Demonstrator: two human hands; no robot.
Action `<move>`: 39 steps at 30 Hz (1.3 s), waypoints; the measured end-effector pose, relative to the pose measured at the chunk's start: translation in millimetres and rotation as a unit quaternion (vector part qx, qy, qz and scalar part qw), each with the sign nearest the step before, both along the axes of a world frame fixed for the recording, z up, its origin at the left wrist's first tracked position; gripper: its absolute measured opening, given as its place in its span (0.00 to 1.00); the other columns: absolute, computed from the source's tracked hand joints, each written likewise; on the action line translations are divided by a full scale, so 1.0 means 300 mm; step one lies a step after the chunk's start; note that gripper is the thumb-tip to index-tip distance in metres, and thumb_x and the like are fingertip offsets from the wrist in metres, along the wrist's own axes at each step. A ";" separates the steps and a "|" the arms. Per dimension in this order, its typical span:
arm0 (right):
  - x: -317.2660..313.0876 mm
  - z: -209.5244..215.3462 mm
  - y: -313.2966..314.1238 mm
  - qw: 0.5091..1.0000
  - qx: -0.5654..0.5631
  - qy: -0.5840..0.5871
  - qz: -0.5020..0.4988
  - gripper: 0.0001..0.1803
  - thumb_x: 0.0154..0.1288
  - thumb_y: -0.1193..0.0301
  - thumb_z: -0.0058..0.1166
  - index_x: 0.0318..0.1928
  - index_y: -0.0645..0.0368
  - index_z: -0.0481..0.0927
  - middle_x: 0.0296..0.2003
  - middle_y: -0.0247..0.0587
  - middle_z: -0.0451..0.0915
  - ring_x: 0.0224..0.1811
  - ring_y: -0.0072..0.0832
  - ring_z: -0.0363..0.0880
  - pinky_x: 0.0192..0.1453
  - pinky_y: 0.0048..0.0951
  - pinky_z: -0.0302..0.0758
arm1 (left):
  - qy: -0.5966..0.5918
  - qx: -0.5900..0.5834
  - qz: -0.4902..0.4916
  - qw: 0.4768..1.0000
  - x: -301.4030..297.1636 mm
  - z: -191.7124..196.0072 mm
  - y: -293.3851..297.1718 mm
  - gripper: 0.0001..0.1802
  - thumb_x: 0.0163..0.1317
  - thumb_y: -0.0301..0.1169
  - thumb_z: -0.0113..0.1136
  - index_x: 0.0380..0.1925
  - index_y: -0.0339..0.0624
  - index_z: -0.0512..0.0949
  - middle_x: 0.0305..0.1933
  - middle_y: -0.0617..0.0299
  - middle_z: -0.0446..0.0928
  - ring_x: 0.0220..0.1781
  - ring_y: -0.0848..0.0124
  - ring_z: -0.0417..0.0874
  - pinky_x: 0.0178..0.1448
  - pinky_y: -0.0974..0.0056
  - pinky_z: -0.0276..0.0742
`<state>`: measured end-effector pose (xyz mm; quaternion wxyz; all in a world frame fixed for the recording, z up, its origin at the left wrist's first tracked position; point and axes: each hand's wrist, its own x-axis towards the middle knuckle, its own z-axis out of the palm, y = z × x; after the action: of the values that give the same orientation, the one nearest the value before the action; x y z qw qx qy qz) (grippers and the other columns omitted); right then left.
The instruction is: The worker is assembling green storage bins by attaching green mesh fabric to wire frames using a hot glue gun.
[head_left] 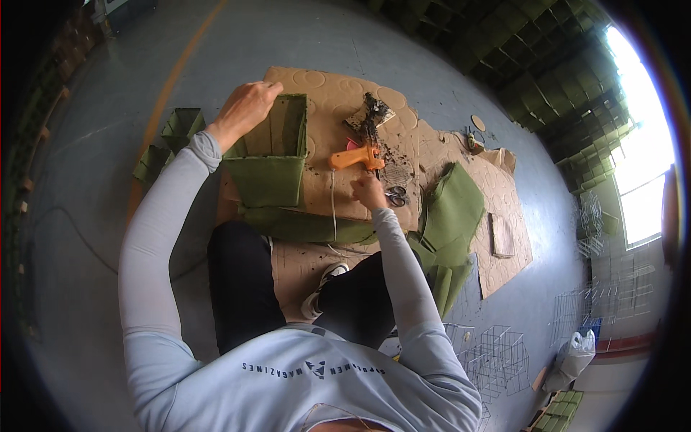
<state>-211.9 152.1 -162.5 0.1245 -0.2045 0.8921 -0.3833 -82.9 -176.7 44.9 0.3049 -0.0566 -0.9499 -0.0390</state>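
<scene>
An open green fabric box [265,180] with tapering walls stands on the cardboard in front of me. My left hand [248,109] is closed at its far left top corner, fingertips pinched on the rim. My right hand [369,192] is curled closed, right of the box and just below an orange glue gun [356,157]. What its fingers hold, if anything, is hidden. The glue gun lies on its side, its white cord [333,205] hanging toward me. Dark-handled scissors [396,196] lie right beside my right hand.
A cardboard-topped work surface [327,86] carries dark glue residue [374,115]. Folded green fabric [453,209] lies to the right, over more cardboard [497,187]. Small green boxes [183,126] stand at left on the floor. Wire frames [497,356] sit at lower right.
</scene>
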 end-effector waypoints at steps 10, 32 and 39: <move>-0.029 0.046 0.014 0.957 0.193 0.207 -0.060 0.12 0.57 0.61 0.59 0.34 0.56 0.83 0.29 0.50 0.82 0.36 0.48 0.83 0.42 0.46 0.79 | -0.008 0.075 0.009 0.997 0.053 0.056 0.036 0.01 0.62 0.21 0.51 0.33 0.36 0.70 0.35 0.54 0.74 0.41 0.53 0.77 0.42 0.52 0.72; -0.033 0.130 0.625 0.995 0.089 -0.006 0.055 0.22 0.57 0.71 0.58 0.52 0.62 0.69 0.33 0.44 0.83 0.38 0.39 0.83 0.37 0.35 0.77 | -0.050 0.328 0.052 0.942 0.099 0.072 -0.038 0.10 0.61 0.30 0.61 0.24 0.36 0.76 0.22 0.59 0.78 0.20 0.70 0.76 0.28 0.67 0.70; 0.066 0.287 0.424 0.915 -0.326 -0.235 0.022 0.25 0.60 0.75 0.56 0.59 0.61 0.71 0.38 0.35 0.82 0.38 0.19 0.78 0.41 0.20 0.73 | -0.109 -0.052 0.162 0.979 0.012 -0.017 0.059 0.20 0.41 0.42 0.76 0.24 0.35 0.83 0.25 0.46 0.81 0.32 0.51 0.85 0.38 0.52 0.79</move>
<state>-192.2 279.4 -76.5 0.2656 -0.1574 0.6579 -0.6869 -79.3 -159.0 39.7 0.1985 0.0868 -0.9747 0.0540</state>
